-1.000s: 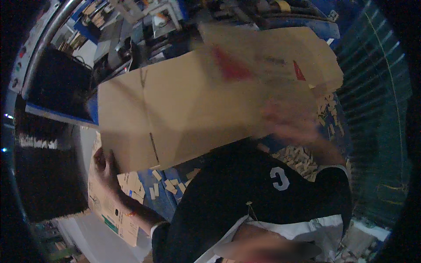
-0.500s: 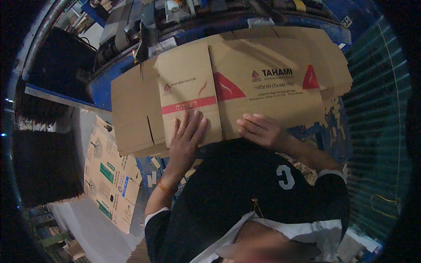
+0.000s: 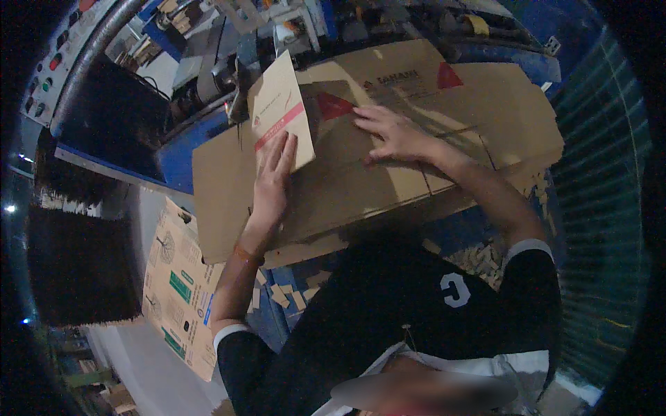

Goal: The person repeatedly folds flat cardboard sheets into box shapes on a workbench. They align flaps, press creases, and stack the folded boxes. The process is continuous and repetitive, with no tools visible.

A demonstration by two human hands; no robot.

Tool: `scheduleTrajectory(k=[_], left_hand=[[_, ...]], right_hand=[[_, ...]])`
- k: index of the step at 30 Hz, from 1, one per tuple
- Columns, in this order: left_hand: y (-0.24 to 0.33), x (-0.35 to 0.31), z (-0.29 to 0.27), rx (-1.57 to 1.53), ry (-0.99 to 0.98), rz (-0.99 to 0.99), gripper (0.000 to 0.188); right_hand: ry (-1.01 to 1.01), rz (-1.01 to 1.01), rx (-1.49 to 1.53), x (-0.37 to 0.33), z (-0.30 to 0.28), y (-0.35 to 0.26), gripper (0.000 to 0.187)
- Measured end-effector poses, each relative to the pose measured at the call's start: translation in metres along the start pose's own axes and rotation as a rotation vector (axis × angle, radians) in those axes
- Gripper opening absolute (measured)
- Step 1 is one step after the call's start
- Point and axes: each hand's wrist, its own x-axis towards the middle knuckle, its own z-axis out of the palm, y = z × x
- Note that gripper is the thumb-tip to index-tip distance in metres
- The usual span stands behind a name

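Nearest, at the bottom of the frame, was the person's dark shirt [image 3: 388, 312]. Just beyond it, small cardboard scraps [image 3: 298, 299] lay on the blue counter [image 3: 274, 322], and a flat printed carton [image 3: 173, 291] lay at the lower left. Across the middle stretched a stack of brown cardboard [image 3: 222, 187].

The left hand [image 3: 272, 177] rested on a pale flap [image 3: 281, 104] with a red stripe, left of centre; its fingers were straight and close together, though I could not tell whether the thumb gripped behind. The right hand [image 3: 395, 135] was spread wide on the cardboard, gripping nothing, its fingertips by a red triangle.

The printed sheet [image 3: 385, 90] lay at upper centre, on top of the stack. Half a second earlier it had been lower and further right, and the flap had looked flatter; now the flap seemed tilted up. That suggested the sheet had slid loose over those beneath.

Farthest, along the top, stood a machine [image 3: 347, 28] with rollers.
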Motion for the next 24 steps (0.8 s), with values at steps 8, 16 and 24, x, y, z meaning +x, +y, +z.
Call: scheduleTrajectory(k=[8,16,24], left_hand=[[-0.030,0.079,0.014,0.101,0.222,-0.036,0.064],[-0.015,-0.025,-0.064,0.221,0.318,-0.317,0.061],[-0.112,-0.186,-0.098,-0.002,0.090,-1.023,0.044]], right_hand=[[0.144,0.456,0.033,0.093,0.020,0.040,0.074],[0.408,0.622,-0.536,-0.033,-0.089,0.108,0.048],[0.182,1.572,-0.652,-0.318,-0.216,0.245,0.050]])
